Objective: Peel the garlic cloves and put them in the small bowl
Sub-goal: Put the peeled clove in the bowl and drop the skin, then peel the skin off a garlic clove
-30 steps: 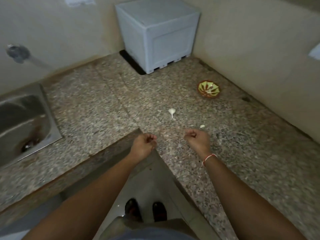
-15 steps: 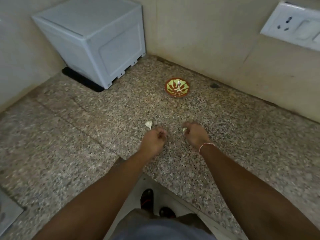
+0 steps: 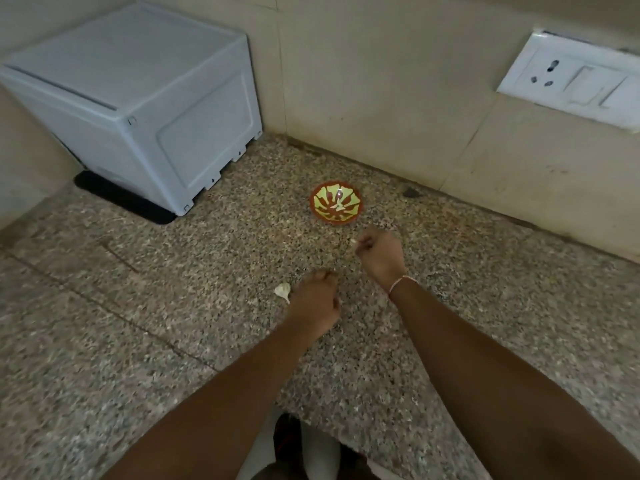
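Small red-and-green patterned bowl [image 3: 336,202] upright near the wall, pale pieces inside; white garlic clove [image 3: 283,291] lying on speckled surface [image 3: 173,306], well apart.

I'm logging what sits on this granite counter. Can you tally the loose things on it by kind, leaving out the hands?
Red and green patterned small bowl: 1
Pale blue-grey plastic box: 1
White garlic piece lying on the counter beside the left hand: 1
Small pale garlic bit pinched in the right hand: 1
Total: 4
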